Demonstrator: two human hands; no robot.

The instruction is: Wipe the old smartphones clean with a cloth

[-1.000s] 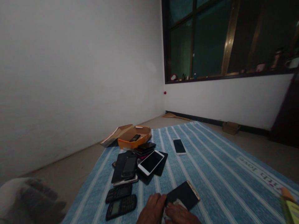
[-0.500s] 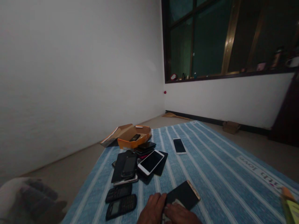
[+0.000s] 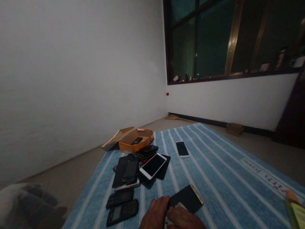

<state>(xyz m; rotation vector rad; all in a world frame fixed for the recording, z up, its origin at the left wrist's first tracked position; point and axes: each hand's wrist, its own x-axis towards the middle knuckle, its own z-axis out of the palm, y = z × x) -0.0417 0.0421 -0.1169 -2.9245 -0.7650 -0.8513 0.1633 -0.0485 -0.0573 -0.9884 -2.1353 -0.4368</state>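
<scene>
Phone (image 3: 186, 195) juts past right hand (image 3: 183, 217), near edge seemingly covered; striped cloth (image 3: 220, 181) beyond.

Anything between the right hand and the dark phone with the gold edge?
Yes: a pale cloth, bunched under the right hand at the near end of the dark phone. Nothing else visible stands between them.

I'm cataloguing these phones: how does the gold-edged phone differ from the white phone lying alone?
The gold-edged phone has a gold end; the white phone has white borders. A pale cloth and the right hand partly cover the gold-edged phone; the white phone lies uncovered on the striped sheet. Both show dark faces.
</scene>
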